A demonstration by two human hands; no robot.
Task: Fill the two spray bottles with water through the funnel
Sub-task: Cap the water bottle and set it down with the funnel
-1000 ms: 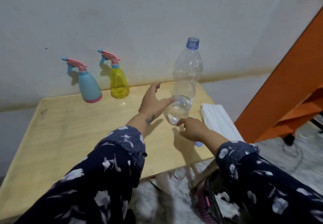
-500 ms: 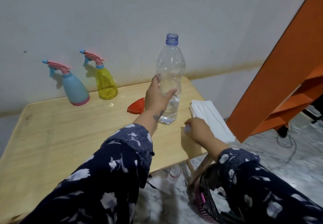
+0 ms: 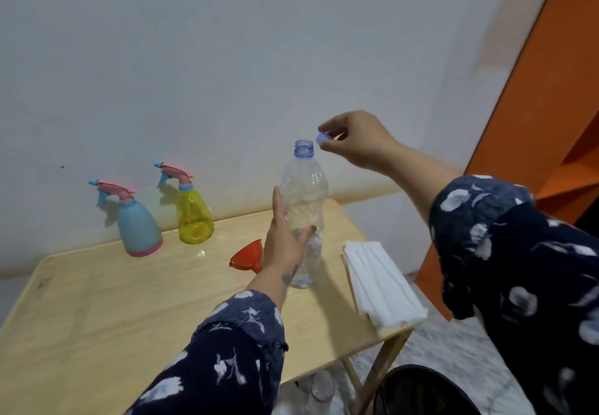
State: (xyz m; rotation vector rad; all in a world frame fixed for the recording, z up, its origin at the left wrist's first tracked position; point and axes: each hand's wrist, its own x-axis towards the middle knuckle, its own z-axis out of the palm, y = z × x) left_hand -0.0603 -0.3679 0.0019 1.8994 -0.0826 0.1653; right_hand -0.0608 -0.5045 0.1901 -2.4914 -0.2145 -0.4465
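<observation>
Cap [image 3: 321,138] in its fingertips, the right hand [image 3: 355,142] has risen from the table edge to just beside the open neck of the water bottle [image 3: 304,213], which the left hand [image 3: 285,242] still steadies upright on the table [image 3: 113,301], thumb and fingers curved round its side. Capping suggests pouring is over: the funnel [image 3: 248,256] lies beside it, and both spray bottles, blue [image 3: 137,223] and yellow [image 3: 194,217], stand by the wall with heads on.
</observation>
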